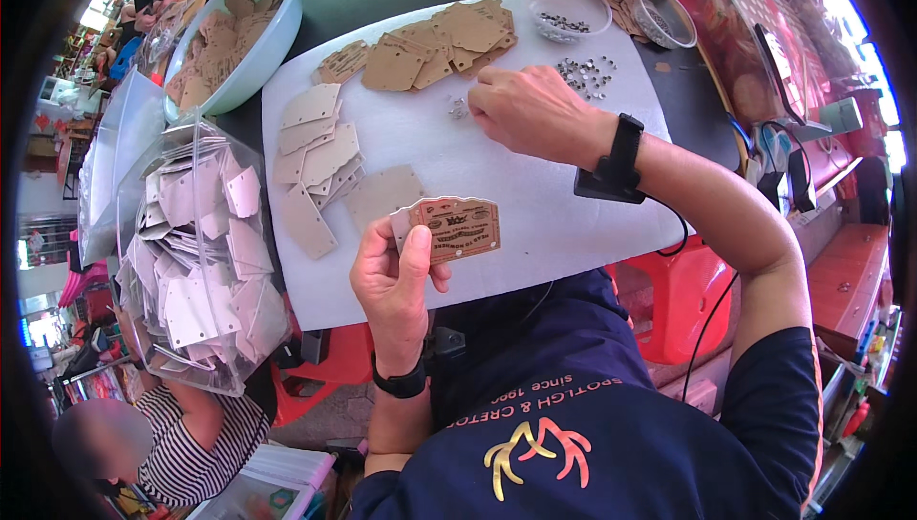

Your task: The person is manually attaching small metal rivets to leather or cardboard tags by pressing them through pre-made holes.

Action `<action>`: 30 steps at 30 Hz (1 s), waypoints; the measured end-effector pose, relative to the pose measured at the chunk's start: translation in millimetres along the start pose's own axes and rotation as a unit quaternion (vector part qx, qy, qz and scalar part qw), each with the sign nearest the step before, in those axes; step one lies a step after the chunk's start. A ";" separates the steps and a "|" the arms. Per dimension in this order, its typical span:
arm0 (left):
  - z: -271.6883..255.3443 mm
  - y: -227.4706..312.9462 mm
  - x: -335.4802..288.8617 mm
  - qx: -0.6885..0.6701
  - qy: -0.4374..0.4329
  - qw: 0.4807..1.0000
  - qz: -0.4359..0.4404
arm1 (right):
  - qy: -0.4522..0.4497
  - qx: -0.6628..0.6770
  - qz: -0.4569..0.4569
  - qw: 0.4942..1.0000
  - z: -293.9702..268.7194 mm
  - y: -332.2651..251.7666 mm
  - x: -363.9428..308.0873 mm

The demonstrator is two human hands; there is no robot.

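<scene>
Left hand [392, 276] gripping a printed brown card [460, 230] over a crowded white board [564, 224]

At the far edge, brown cards [435, 47] are lying in a loose heap, and pale grey cards [320, 152] are overlapping along the left side. A single grey card [382, 193] is lying just beyond the left hand, partly in its way. A clear plastic bin [215, 386] is standing at the left, brimming with more grey pieces; a pale blue basin [288, 19] is holding brown ones. Silvery studs [586, 78] are scattering the right side, near a round clear tub [602, 10].

The right hand [521, 117] is hovering near a few smaller bits (its fingers are curling inward, and I cannot tell whether they are pinching anything). The printed card is sitting between the left thumb and fingers, near the board's front edge, showing a wavy upper edge, dark print and pale spots along its lower edge.
</scene>
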State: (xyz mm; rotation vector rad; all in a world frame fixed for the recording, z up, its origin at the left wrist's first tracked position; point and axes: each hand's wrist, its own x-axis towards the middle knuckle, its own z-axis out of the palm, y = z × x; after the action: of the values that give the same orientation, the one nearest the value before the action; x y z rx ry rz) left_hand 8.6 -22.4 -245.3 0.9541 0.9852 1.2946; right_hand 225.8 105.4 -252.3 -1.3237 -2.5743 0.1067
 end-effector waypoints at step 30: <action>4.1 2.3 3.0 0.018 -0.007 1.000 0.012 | 0.004 0.105 0.041 0.994 -9.5 -10.2 -37.6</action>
State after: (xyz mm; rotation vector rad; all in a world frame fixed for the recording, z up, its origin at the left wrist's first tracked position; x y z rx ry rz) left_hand 11.8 -19.4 -242.1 1.0031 0.9922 1.2930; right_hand 241.1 68.6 -248.1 -1.3451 -2.4239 0.3746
